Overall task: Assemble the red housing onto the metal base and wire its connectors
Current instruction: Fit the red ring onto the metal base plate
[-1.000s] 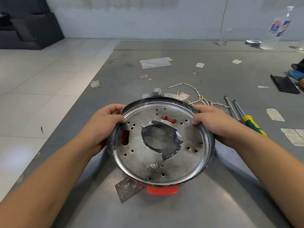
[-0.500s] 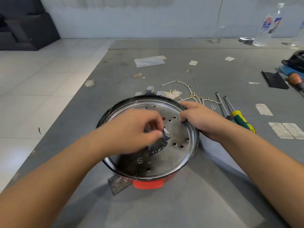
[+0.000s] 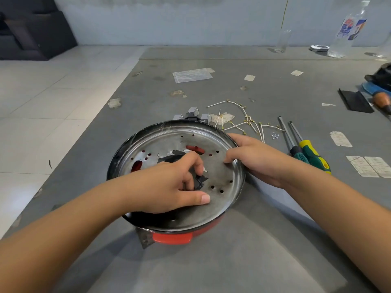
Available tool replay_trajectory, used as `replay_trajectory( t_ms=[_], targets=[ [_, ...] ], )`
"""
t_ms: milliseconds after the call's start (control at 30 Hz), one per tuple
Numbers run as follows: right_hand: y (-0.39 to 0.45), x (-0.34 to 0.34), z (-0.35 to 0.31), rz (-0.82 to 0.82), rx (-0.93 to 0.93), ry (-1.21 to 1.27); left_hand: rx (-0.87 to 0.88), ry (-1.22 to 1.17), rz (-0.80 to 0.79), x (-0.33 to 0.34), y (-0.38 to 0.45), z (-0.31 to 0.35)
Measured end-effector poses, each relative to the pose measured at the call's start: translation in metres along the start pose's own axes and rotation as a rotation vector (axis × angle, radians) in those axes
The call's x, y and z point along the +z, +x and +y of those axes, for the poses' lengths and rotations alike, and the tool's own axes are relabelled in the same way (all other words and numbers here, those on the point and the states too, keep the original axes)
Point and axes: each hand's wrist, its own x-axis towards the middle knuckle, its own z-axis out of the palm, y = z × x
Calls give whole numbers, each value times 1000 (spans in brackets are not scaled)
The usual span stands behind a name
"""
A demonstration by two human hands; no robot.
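Note:
The round metal base [image 3: 220, 178], drilled with holes, lies on the grey table with the red housing [image 3: 172, 237] showing under its near edge and through its slots. My left hand [image 3: 169, 187] is over the base's middle, its curled fingers pinching the black film [image 3: 200, 180] around the centre opening. My right hand [image 3: 254, 159] holds the base's right rim, fingertips resting on the plate. White wires with connectors [image 3: 247, 121] lie just behind the base, beside small grey blocks [image 3: 193, 115].
Two screwdrivers [image 3: 304, 149] lie right of the base. Paper labels [image 3: 368, 166], a black sheet [image 3: 355, 100] and a tool handle sit further right. A plastic bag [image 3: 192, 75], a glass and a bottle [image 3: 347, 28] stand toward the back. The table's left edge drops to a tiled floor.
My left hand left the base's left rim and moved onto the centre, taking hold of the black film. My right hand stays on the right rim.

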Motion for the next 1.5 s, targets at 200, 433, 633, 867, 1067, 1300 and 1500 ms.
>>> replay_trajectory(
  t_ms=[200,433,633,867,1067,1300,1500],
  targets=[
    [-3,20,9,43,-30,-2,20,-68,-53,-15,-15,-12],
    [-11,29,14,126,-96,-80,-95,150,146,-20,-20,16],
    [-11,24,15,157,-98,-101,-145,253,168,20,-28,46],
    [-1,19,29,8,-223,241,-87,142,314,4,-22,32],
    [-4,3,28,-80,-261,-3,-79,102,326,6,-25,24],
    [-13,-14,30,-284,-330,-66,-48,70,327,5,-26,16],
    [-9,-10,37,-157,-546,-457,-23,89,298,5,-29,13]
  ],
)
